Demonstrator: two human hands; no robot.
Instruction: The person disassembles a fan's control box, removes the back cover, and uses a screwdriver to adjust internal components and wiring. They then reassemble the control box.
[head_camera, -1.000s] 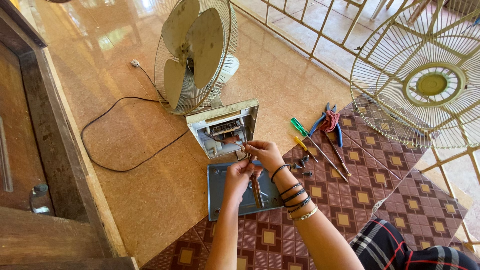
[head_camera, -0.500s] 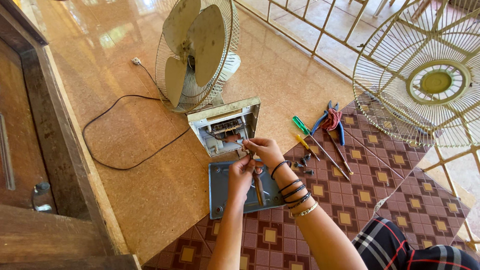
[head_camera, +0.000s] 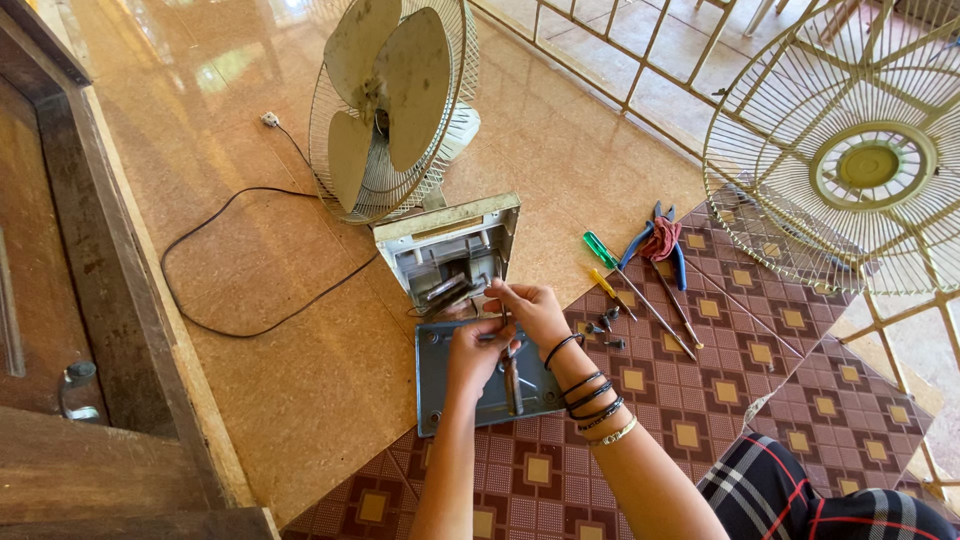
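A fan lies tipped over on the floor with its opened base housing (head_camera: 452, 250) facing me, inner parts showing. In front of it lies the blue-grey base plate (head_camera: 438, 400). My left hand (head_camera: 476, 352) pinches a thin wire or small part over the plate. My right hand (head_camera: 528, 308), with dark bangles on the wrist, grips the same thin wires just below the housing. A brown-handled tool (head_camera: 513, 384) rests on the plate under my hands.
The fan head with blades (head_camera: 385, 100) stands behind the housing; its black cord (head_camera: 230, 260) loops to the left. A loose fan grille (head_camera: 860, 160), screwdrivers (head_camera: 625, 290), blue pliers (head_camera: 660, 240) and small screws (head_camera: 605, 325) lie on the patterned mat at right. A wooden door frame (head_camera: 110, 300) runs along the left.
The view has shifted slightly. Both hands stay at the base housing, working the wires with small finger movements.
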